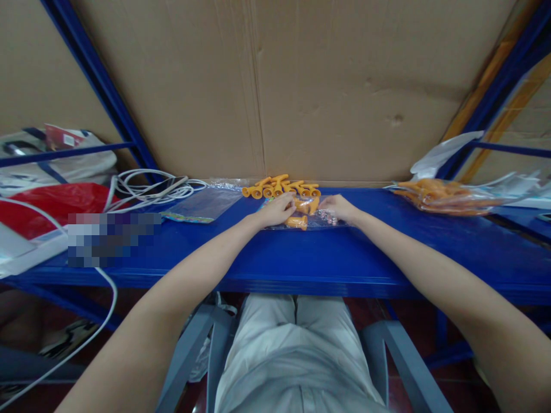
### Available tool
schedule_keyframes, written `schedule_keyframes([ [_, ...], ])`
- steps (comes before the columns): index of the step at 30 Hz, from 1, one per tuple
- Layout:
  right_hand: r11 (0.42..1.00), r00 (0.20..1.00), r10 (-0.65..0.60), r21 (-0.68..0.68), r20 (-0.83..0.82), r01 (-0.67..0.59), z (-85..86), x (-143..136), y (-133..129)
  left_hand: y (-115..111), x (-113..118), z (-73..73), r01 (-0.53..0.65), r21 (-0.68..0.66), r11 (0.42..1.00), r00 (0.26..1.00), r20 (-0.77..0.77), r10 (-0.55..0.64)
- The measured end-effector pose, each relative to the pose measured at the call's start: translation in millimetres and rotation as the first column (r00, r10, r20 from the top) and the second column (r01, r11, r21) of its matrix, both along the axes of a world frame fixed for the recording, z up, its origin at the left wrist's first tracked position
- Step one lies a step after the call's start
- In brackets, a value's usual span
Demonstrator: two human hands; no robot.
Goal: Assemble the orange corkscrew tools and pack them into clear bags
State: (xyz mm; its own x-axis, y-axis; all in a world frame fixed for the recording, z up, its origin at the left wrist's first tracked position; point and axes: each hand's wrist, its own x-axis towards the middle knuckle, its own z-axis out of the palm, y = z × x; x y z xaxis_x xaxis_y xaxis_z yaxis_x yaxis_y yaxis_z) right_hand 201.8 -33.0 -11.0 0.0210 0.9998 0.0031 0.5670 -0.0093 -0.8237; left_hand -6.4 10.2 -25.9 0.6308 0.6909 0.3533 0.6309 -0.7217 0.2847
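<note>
A clear plastic bag [316, 218] lies on the blue table, with several orange-yellow plastic horn-shaped pieces [297, 222] in or under its film. My left hand [275, 211] rests palm down over the bag's left end, fingers curled on it beside the pieces. At the right end, my right hand [341, 207] has its fingers pinched on the film, near a patch of small print. Just behind the bag, against the cardboard, sits a row of loose horn-shaped pieces [282, 186] with flared ends toward me. My fingertips are partly hidden.
A flat clear bag [206, 202] with a colourful edge lies to the left, near coiled white cables [150, 189] and a red bag [55, 206]. On the right is a filled bag of orange pieces [443, 197]. A cardboard wall [301, 92] closes off the back.
</note>
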Motion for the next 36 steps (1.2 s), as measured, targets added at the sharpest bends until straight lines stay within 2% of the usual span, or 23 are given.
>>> schedule_keyframes([
  [7,0.964,0.965,0.260,0.052,0.038,-0.262,-12.2,13,13,-1,0,0.5,-0.001,0.026,1.000,1.000,0.016,0.000],
  [12,0.930,0.925,0.341,0.085,0.168,-0.359,-10.2,19,12,-1,0,1.7,0.011,0.013,1.000,1.000,-0.004,-0.011],
  [16,0.895,0.893,0.399,0.122,0.211,-0.429,-8.4,20,10,2,0,1.0,0.017,0.011,1.000,0.999,-0.044,-0.017],
  [19,0.929,0.914,0.359,0.022,0.190,-0.370,-4.2,21,10,3,0,0.4,-0.006,-0.011,1.000,0.997,-0.082,0.005],
  [21,0.961,0.943,0.274,-0.011,0.188,-0.277,1.5,24,12,3,0,0.4,-0.017,-0.029,0.999,0.995,-0.101,0.014],
  [24,0.988,0.968,0.070,0.115,0.240,-0.100,12.7,30,17,2,1,0.7,-0.024,-0.046,0.999,0.993,-0.117,0.019],
  [26,0.975,0.957,-0.055,0.220,0.284,-0.009,20.2,36,22,1,1,0.9,-0.045,-0.060,0.997,0.991,-0.128,0.037],
  [28,0.966,0.932,-0.120,0.259,0.343,0.029,26.5,40,29,1,2,0.9,-0.070,-0.082,0.994,0.989,-0.138,0.058],
  [31,0.974,0.888,-0.112,0.225,0.446,0.009,33.0,40,42,1,2,-0.2,-0.091,-0.101,0.991,0.986,-0.148,0.075],
  [36,0.966,0.881,0.057,0.197,0.470,-0.167,36.6,26,67,4,2,-2.3,-0.066,-0.106,0.992,0.986,-0.160,0.048],
])
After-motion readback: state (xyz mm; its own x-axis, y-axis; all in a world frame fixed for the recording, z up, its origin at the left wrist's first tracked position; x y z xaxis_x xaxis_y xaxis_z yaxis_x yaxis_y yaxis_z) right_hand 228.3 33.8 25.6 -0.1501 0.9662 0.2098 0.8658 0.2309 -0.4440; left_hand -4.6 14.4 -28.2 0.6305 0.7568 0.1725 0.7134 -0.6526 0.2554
